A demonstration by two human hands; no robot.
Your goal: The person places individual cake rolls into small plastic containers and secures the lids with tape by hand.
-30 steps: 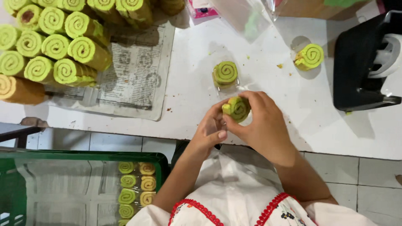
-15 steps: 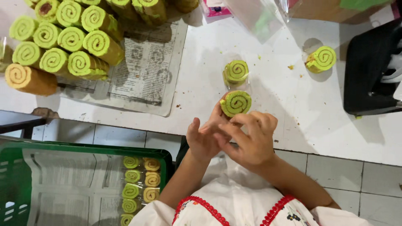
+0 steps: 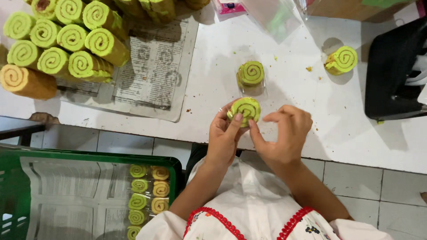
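White worktop (image 3: 364,146) above a tiled floor, seen from overhead; far left, stacked green swirl roll cakes (image 3: 66,42) lying on newspaper (image 3: 153,75); below them, off the worktop, green crate (image 3: 18,195) lined with paper, wrapped slices in a column (image 3: 144,195) along its right side.

Centre: left hand (image 3: 222,138) raised from below, palm up, fingers curled, thumb laid across the front; grip pinching the green roll slice (image 3: 245,110) at its lower left edge, just above the worktop's near edge; right hand (image 3: 284,135) beside it, wrist bent inward, forefinger and thumb pressed lightly to the slice's lower right rim, other fingers arched clear. Faint clear film seems to sit round the slice, though hard to tell.

Just beyond, a wrapped slice (image 3: 251,73) flat on the worktop; further right, a bare slice (image 3: 341,60) with crumbs near; far right, black tape dispenser (image 3: 393,75).

Best handled, by judgement: light pressure at the rim only, swirl face kept untouched; slice supported from underneath so the soft cake does not bend or crumble.
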